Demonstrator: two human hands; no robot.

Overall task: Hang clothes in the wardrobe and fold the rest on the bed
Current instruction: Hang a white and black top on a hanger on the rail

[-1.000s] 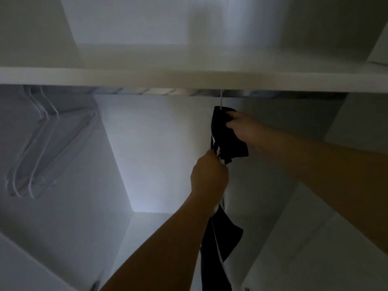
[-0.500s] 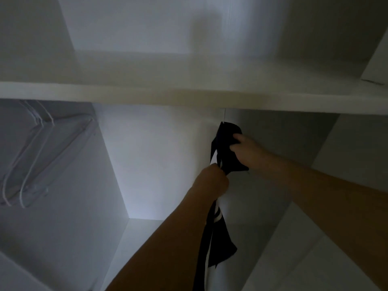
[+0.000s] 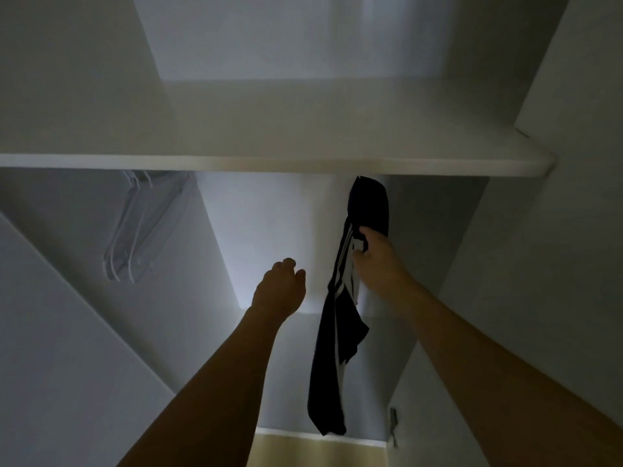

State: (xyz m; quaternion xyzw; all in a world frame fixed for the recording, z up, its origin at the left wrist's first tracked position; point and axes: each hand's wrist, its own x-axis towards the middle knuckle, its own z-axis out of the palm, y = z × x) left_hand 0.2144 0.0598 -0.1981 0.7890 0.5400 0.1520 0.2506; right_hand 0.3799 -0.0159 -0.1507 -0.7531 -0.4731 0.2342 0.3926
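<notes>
A black garment with white stripes [image 3: 332, 365] hangs inside the white wardrobe, just under the shelf [image 3: 269, 161]. Its top disappears behind the shelf edge, so its hanger and the rail are hidden. My right hand [image 3: 374, 261] grips the garment's upper part, fingers curled into the cloth. My left hand [image 3: 279, 288] is raised to the left of the garment, apart from it, fingers loosely curled and holding nothing.
Several empty white hangers [image 3: 135, 230] hang at the left under the shelf. White side walls close in on both sides. A door hinge [image 3: 392, 426] sits low on the right wall. The pale wardrobe floor [image 3: 317, 453] shows at the bottom.
My left hand has let go of the garment and moved left, away from it. My right hand has slid lower on the cloth. The garment now hangs full length.
</notes>
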